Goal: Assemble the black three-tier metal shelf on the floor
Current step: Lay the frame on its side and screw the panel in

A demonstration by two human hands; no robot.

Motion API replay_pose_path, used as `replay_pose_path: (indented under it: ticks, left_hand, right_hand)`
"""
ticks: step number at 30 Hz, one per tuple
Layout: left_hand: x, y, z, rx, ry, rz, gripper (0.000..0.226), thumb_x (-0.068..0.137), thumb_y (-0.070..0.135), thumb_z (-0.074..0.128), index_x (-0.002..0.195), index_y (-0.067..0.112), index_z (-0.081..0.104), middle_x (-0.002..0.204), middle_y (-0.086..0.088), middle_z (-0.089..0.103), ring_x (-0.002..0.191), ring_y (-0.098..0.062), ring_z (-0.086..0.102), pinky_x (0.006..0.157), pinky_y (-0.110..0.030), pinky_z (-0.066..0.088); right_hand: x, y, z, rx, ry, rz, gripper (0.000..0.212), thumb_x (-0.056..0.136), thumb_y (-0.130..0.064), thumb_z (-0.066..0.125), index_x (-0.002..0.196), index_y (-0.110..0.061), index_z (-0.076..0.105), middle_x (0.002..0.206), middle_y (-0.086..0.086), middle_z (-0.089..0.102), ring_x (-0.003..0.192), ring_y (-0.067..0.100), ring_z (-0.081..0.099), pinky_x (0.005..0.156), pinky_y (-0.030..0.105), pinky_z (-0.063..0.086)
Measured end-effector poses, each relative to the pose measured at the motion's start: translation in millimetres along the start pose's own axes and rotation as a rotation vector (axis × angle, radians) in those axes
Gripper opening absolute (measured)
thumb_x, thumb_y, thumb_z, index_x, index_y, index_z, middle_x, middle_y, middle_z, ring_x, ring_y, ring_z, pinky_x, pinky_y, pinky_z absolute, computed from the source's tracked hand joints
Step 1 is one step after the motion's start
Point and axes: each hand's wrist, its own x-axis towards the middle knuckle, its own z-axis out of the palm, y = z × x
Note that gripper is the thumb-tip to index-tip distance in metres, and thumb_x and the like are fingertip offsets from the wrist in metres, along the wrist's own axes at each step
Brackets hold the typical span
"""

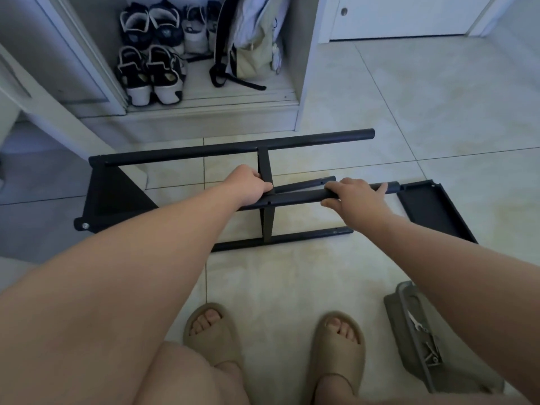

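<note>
Both hands grip tube (floor open rightward).

Two bare forearms come in from the lower corners of the frame — no sleeves, no watch, no bracelet or ring showing on either one. The left hand sits just left of centre, the right hand just right of it; both are bare, without gloves, and the nails look short and unpainted. At the bottom edge a bare knee or thigh fills the middle. Lower centre, each foot wears an open-toed slide — the left sandal and the right sandal are a matching dull khaki, thick and rounded, with one broad smooth strap and the toes uncovered.
</note>
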Motion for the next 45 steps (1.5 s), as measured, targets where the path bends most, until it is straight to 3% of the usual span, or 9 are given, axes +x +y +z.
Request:
replay_pose_path:
  ticks: [4,7,10,14,22,29,35,38,45]
  left_hand:
    - [-16,10,20,0.191,0.267,0.083,0.055,0.096,0.038,0.060,0.145,0.020,0.042,0.136,-0.005,0.055,0.118,-0.029,0.054,0.093,-0.040,0.044]
    - [-32,33,46,0.394,0.417,0.477,0.048,0.098,0.036,0.055,0.142,0.021,0.045,0.142,-0.005,0.049,0.130,-0.029,0.043,0.103,-0.044,0.039]
    - [-54,63,87,0.476,0.295,0.790,0.043,0.097,0.035,0.054,0.137,0.021,0.049,0.142,-0.001,0.049,0.130,-0.026,0.041,0.103,-0.042,0.038]
    - [-77,77,153,0.629,-0.053,0.891,0.046,0.101,0.040,0.048,0.143,0.023,0.043,0.151,0.001,0.040,0.137,-0.024,0.037,0.106,-0.041,0.038]
    - [-63,66,261,0.681,-0.561,0.614,0.056,0.102,0.045,0.048,0.151,0.022,0.034,0.154,-0.005,0.040,0.136,-0.029,0.045,0.110,-0.044,0.039]
    - [-34,73,343,0.439,-0.623,0.400,0.053,0.101,0.037,0.053,0.149,0.019,0.040,0.146,-0.008,0.051,0.131,-0.029,0.051,0.104,-0.036,0.043]
    - [-32,69,360,0.166,-0.623,0.168,0.007,0.099,0.015,0.055,0.105,0.016,0.057,0.112,-0.015,0.065,0.101,-0.038,0.067,0.088,-0.044,0.057]
    - [-38,63,352,0.014,-0.649,0.008,0.020,0.096,0.003,0.054,0.082,0.017,0.050,0.100,-0.018,0.061,0.094,-0.043,0.070,0.074,-0.047,0.062]
    - [-31,38,327,-0.158,-0.669,-0.293,0.014,0.099,0.002,0.054,0.097,0.013,0.046,0.116,-0.023,0.063,0.097,-0.033,0.070,0.061,-0.033,0.058]
  right_hand:
    - [-16,25,-2,0.009,0.013,-0.044,0.053,0.106,-0.045,0.043,0.155,-0.028,0.032,0.160,0.000,0.033,0.150,0.025,0.021,0.121,0.063,0.008]
    - [-42,60,-2,-0.081,0.014,-0.035,0.064,0.105,-0.051,0.039,0.161,-0.032,0.013,0.170,0.000,0.007,0.156,0.027,0.000,0.124,0.058,0.008]
    - [-77,102,1,-0.128,0.032,-0.007,0.067,0.105,-0.054,0.036,0.161,-0.037,0.005,0.171,-0.003,-0.003,0.157,0.025,-0.005,0.124,0.056,0.008]
    - [-124,156,15,-0.181,-0.004,0.085,0.067,0.104,-0.053,0.040,0.162,-0.037,0.010,0.171,-0.003,0.001,0.157,0.024,-0.001,0.124,0.050,0.013]
    - [-164,236,84,0.071,-0.313,0.332,0.036,0.106,-0.034,0.044,0.137,-0.023,0.057,0.131,0.005,0.065,0.119,0.028,0.060,0.093,0.037,0.048]
    - [-147,259,151,0.190,-0.391,0.405,0.036,0.104,-0.023,0.046,0.137,-0.018,0.060,0.134,0.008,0.065,0.121,0.029,0.059,0.099,0.036,0.046]
    - [-134,257,186,0.218,-0.447,0.356,0.046,0.100,-0.023,0.051,0.146,-0.020,0.050,0.138,0.009,0.062,0.124,0.031,0.058,0.102,0.041,0.048]
    - [-126,257,192,0.208,-0.434,0.322,0.050,0.099,-0.019,0.050,0.149,-0.023,0.046,0.139,0.011,0.060,0.123,0.034,0.057,0.100,0.043,0.049]
    - [-114,265,198,0.182,-0.355,0.397,0.042,0.097,-0.009,0.048,0.138,-0.020,0.053,0.125,0.013,0.064,0.106,0.035,0.063,0.077,0.038,0.050]
